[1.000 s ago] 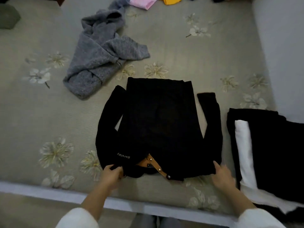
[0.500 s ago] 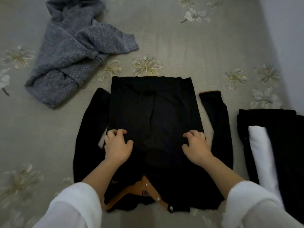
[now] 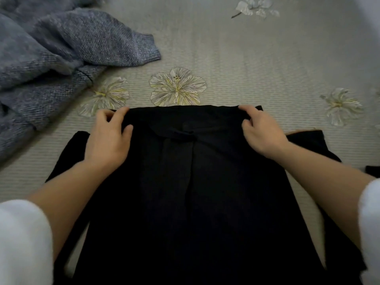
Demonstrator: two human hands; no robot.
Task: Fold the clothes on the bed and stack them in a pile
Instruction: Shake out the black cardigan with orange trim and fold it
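Observation:
A black garment (image 3: pixel 191 182) lies flat on the bed in front of me, its sleeves spread out to either side. My left hand (image 3: pixel 109 138) pinches the far left corner of its folded top layer. My right hand (image 3: pixel 261 132) pinches the far right corner of the same edge. Both arms reach forward over the cloth, white sleeves pushed up. A small black loop sits at the middle of the garment, between my hands.
A grey knitted sweater (image 3: pixel 51 56) lies crumpled at the upper left, close to my left hand. The bed sheet (image 3: pixel 236 64) is pale green with flower prints. A bit of black cloth (image 3: pixel 373 171) shows at the right edge.
My hands slid from the garment's near hem, over its middle, up to the far edge, and now pinch its corners. The view has moved closer and forward.

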